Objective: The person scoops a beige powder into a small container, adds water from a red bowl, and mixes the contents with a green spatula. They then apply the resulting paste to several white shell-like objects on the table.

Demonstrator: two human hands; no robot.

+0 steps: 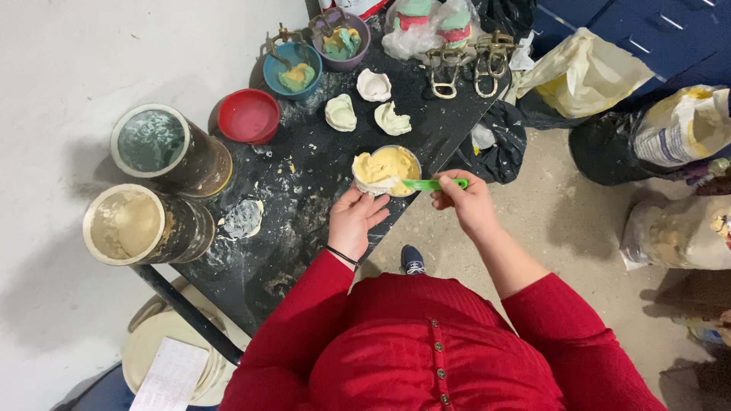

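Observation:
My left hand [355,219] cups a small bowl [385,170] full of thick yellow paste from below, at the front edge of a black, powder-smeared table [320,183]. My right hand [466,199] grips the handle of a green spatula [432,184] whose blade lies in the paste at the bowl's rim. Three pale plaster casts [341,113] lie on the table just beyond the bowl. I wear a red top and a black band on the left wrist.
A red bowl [249,116], a blue bowl [292,68] and a purple bowl [342,39] stand at the back. Two large tins [164,148] sit at the left. Metal frames [464,62] lie at the far edge. Bags [670,129] crowd the floor at right.

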